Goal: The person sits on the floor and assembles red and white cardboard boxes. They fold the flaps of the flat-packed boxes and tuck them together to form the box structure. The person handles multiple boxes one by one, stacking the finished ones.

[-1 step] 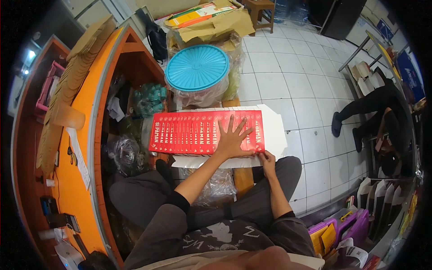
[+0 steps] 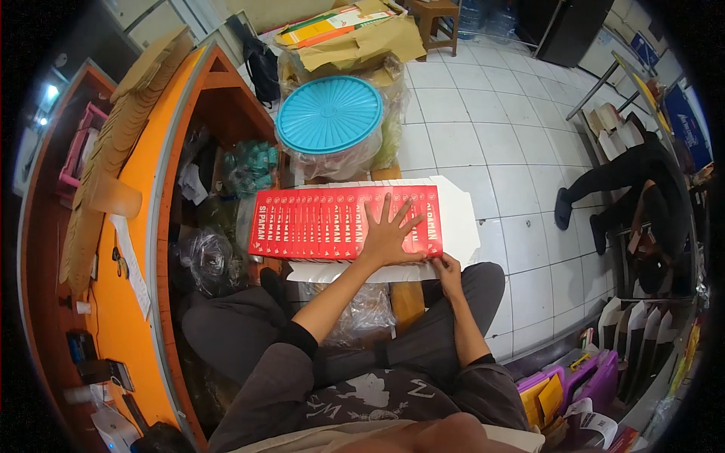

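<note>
A row of overlapping red printed card pieces (image 2: 310,224) lies in front of me on a white card sheet (image 2: 458,219), which sticks out past its right end and near side. My left hand (image 2: 393,235) rests on the right part of the row, palm down, fingers spread wide. At the near right corner of the row my right hand (image 2: 448,270) is closed in a pinch on the edge of the end card piece. Whether these are flat cards or folded boxes I cannot tell.
Beyond the row stands a tub with a round blue lid (image 2: 330,114), and behind it an opened cardboard box (image 2: 355,47). An orange counter (image 2: 113,302) runs along my left. At right a person's dark-clothed legs (image 2: 612,181) show near a shelf, with purple holders (image 2: 596,383) nearer me.
</note>
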Tool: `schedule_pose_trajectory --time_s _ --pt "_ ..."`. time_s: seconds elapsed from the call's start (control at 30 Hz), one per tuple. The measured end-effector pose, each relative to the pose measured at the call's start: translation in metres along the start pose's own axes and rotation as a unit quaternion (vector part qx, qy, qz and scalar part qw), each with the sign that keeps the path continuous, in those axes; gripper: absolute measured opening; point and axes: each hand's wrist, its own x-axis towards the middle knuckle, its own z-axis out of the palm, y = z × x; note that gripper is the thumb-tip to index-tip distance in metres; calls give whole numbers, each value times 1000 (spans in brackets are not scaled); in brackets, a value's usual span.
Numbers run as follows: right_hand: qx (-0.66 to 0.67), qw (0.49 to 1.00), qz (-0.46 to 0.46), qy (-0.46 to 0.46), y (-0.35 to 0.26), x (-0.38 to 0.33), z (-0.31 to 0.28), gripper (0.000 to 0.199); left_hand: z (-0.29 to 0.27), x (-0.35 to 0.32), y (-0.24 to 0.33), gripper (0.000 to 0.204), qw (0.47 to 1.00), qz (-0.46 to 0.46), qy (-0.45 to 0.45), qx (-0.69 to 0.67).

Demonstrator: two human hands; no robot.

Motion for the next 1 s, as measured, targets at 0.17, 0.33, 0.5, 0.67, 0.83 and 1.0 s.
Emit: schedule_pose_trajectory --time_s 0.17,0.33,0.5,0.67,0.83,1.0 --pt "-308 936 -168 17 -35 -1 7 20 4 -1 -3 92 1000 2 2 7" --pt "-375 903 -185 102 -38 8 13 27 -2 -1 -2 92 1000 -1 -6 7" --pt "-283 941 -170 77 -11 15 15 27 0 1 0 92 1000 4 4 9" --pt "-130 991 -27 -14 -1 21 7 16 -1 2 1 91 1000 -2 -4 3" --pt "-51 995 -8 -91 -10 12 6 18 0 1 1 91 1000 -10 -2 16" --pt "-159 981 -77 -84 -2 1 2 20 0 2 3 91 999 -15 -10 31"
